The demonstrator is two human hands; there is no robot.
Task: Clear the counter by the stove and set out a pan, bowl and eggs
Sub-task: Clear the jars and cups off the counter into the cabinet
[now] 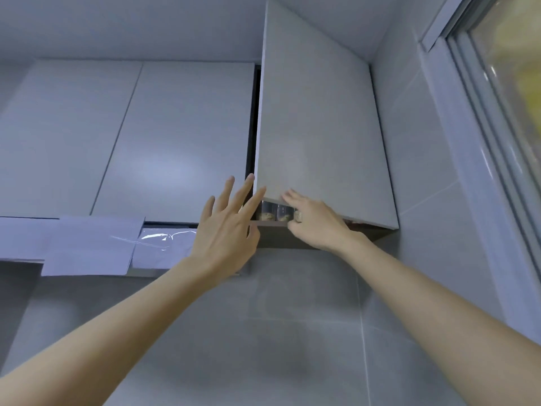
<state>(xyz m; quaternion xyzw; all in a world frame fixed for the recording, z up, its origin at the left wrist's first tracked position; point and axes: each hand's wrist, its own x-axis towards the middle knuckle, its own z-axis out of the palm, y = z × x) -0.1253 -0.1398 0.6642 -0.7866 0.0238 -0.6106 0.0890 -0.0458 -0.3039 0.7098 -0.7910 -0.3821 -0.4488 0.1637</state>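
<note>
Paper sheets [87, 244] hang below closed wall cupboards as the left hand [225, 230], fingers spread and empty, reaches the edge of a part-open cupboard door [319, 127]. The right hand [316, 224] pinches the door's bottom edge, jars [276, 213] visible behind; pan, bowl and eggs are out of view.

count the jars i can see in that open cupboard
2 clear jars show on the shelf under the ajar door's lower edge, side by side between the hands. A third may sit behind the right hand; the door hides the rest.
</note>
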